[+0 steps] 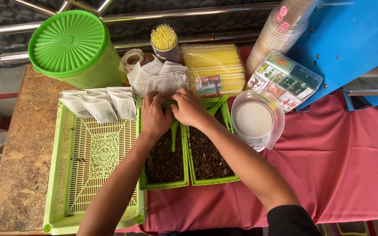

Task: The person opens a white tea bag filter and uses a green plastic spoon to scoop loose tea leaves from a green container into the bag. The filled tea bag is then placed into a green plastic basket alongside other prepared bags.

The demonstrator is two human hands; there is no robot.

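Note:
My left hand [155, 116] and my right hand [190, 107] meet at the far end of two green trays [185, 168] filled with dark loose tea. Both hands' fingers pinch a small white filter bag [168, 97] from the pile of white bags [160, 78] just behind the trays. A green scoop [174, 135] stands in the left tray under my left hand, and a second green scoop [218, 105] lies by my right hand. A row of filled white bags [103, 105] rests on the far edge of the green lattice tray [88, 166].
A green lidded tub [73, 46] stands at the back left. Yellow straws sit in a cup [165, 41] and in a flat pack [215, 65]. A clear container with white powder [257, 120], packets [285, 78], stacked plastic cups [281, 30] and a blue machine [351, 39] are on the right.

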